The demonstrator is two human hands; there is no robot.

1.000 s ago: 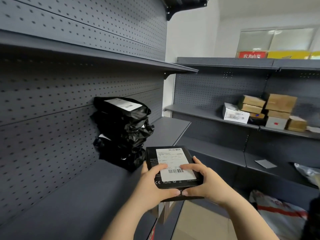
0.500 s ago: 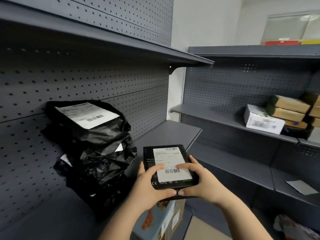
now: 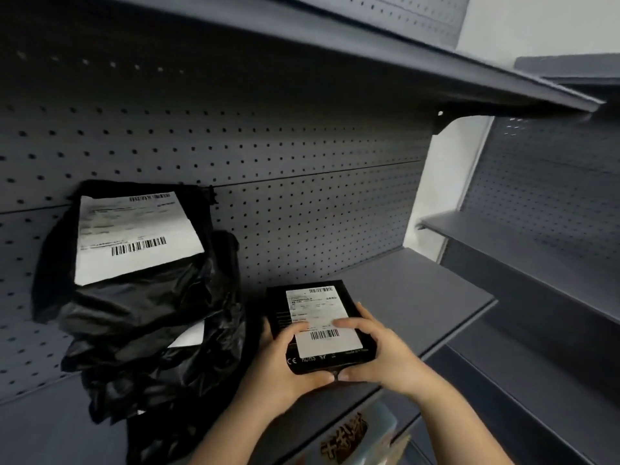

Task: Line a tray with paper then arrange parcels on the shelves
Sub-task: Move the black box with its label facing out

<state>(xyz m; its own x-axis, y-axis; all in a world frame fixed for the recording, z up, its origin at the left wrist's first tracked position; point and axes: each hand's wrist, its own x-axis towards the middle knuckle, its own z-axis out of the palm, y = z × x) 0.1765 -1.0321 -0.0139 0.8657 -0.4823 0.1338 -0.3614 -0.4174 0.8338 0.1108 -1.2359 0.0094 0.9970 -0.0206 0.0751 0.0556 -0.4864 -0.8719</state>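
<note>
A flat black box [image 3: 320,325] with a white barcode label is held over the grey shelf [image 3: 409,290], just right of a stack of black plastic parcel bags [image 3: 141,297]. My left hand [image 3: 285,364] grips its near left edge, thumb on the label. My right hand [image 3: 375,350] grips the near right edge, fingers curled over the top. Whether the box touches the shelf is unclear. The top bag carries a large white shipping label [image 3: 134,236].
A pegboard back panel [image 3: 302,162] rises behind the shelf, and another shelf [image 3: 369,72] hangs overhead. A colourful carton [image 3: 352,437] sits below my arms. More grey shelving [image 3: 536,250] runs along the right wall.
The view has swung left and closer to the shelf. Both hands have carried the black box forward, nearer the stack of black bags.
</note>
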